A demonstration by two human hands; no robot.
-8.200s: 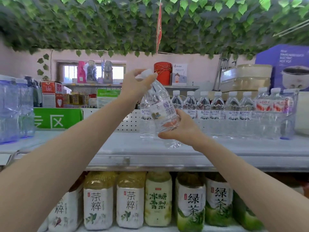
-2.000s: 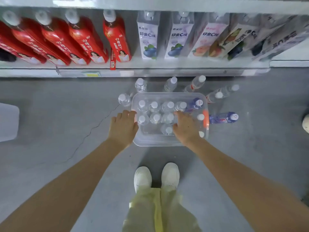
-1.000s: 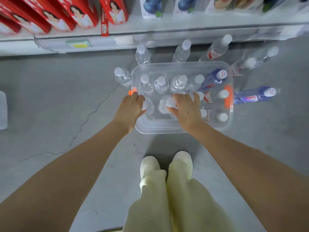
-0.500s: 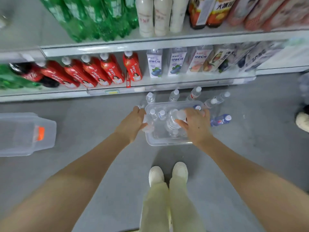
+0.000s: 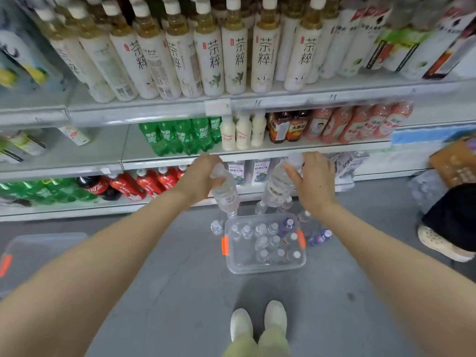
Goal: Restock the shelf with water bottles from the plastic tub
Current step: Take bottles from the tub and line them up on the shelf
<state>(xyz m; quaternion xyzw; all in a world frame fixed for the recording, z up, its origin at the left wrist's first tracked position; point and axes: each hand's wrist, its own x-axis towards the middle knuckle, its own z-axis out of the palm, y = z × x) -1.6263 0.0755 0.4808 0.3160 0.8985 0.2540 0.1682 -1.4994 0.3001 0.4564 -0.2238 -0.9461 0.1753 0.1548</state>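
L hand (image 5: 199, 176) grips one water bottle (image 5: 226, 194) by the neck & R hand (image 5: 313, 181) a second bottle (image 5: 277, 186) near its cap, both held up clear of the plastic tub (image 5: 257, 269) on the floor, so w/ such top-only holds either could slip or clip a shelf edge (image 5: 283, 153) going up.

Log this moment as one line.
step: pickup done | left hand: grips water bottle | right hand: grips second bottle | plastic tub: on floor, bottles inside
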